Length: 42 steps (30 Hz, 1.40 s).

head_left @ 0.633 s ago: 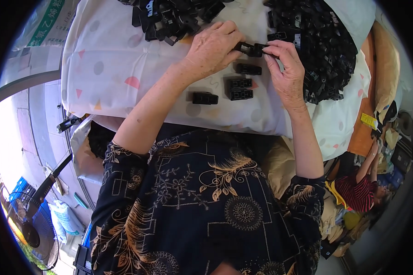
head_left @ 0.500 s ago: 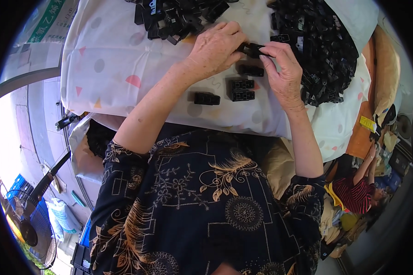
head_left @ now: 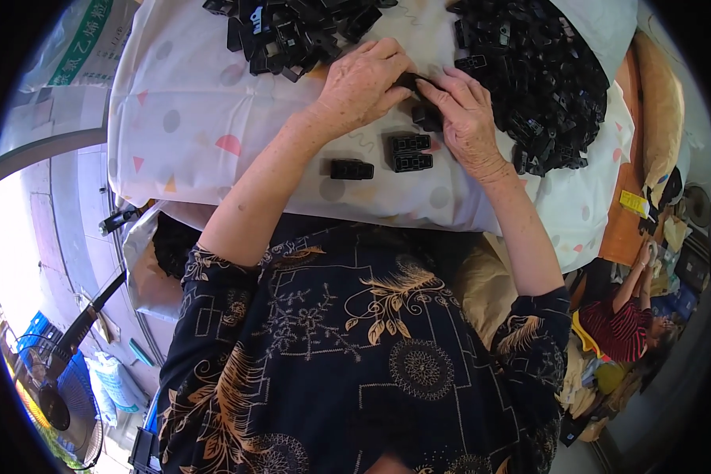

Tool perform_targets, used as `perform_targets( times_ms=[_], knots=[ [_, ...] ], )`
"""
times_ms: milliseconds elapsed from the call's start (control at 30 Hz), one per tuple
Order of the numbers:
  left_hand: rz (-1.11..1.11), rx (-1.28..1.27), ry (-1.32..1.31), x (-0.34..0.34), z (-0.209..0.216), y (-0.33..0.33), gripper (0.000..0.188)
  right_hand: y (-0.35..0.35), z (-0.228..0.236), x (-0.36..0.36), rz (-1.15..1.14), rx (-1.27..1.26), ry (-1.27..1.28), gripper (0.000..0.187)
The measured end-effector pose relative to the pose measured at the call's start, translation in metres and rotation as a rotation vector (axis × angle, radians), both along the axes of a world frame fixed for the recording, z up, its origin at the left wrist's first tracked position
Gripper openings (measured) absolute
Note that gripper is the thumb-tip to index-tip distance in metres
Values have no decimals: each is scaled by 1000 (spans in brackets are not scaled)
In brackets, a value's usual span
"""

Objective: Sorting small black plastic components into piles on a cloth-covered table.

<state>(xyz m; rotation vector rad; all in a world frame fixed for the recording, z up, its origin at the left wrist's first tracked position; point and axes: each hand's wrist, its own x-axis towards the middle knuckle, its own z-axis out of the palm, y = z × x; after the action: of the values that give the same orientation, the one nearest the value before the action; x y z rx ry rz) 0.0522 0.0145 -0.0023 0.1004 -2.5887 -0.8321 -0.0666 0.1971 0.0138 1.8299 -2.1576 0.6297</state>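
Both hands meet over the far middle of the spotted white cloth point(head_left: 193, 103). Between them is a small black plastic part point(head_left: 408, 80), mostly covered by fingers. My left hand point(head_left: 361, 83) is closed round its left end, while my right hand point(head_left: 468, 114) pinches the right end with thumb and fingers. Just under the right fingers lies a black plastic housing point(head_left: 426, 118). Nearer me two more housings point(head_left: 411, 152) sit one behind the other, and a single housing point(head_left: 351, 169) rests left of them.
Heaps of black plastic parts lie beyond my left hand point(head_left: 292, 39) and to the right point(head_left: 541, 87). Below the table's left edge hangs a bag point(head_left: 146, 268) with black pieces inside. A fan point(head_left: 55, 407) stands lower left; another person point(head_left: 618, 328) in a striped top works at right.
My right hand has shifted left and turned inward, its fingers now lying over the held part and close to my left hand. The whole view has shifted slightly.
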Motion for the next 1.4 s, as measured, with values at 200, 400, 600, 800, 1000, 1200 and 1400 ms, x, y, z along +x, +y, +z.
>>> perform_targets(
  times_ms=[200,400,600,800,1000,1200,1400],
  knots=[
    [-10,-87,52,0,-9,-3,32,0,-3,-17,104,63,-89,41],
    [282,-94,69,2,-2,-26,43,12,-14,-44,-127,-217,-506,29],
    [389,-226,-207,-25,16,-49,38,7,-13,-55,-227,-247,-450,31],
    [287,-302,-164,-31,9,-63,32,-3,3,-55,-247,24,-112,35],
    [260,71,11,-33,6,-47,37,-11,-1,-45,-259,125,-81,26],
    [236,-94,-187,-33,-2,-16,42,-15,7,-29,-213,170,-279,31],
    [172,-48,-297,-36,8,-23,38,-7,9,-38,-236,50,-406,45]
  ],
)
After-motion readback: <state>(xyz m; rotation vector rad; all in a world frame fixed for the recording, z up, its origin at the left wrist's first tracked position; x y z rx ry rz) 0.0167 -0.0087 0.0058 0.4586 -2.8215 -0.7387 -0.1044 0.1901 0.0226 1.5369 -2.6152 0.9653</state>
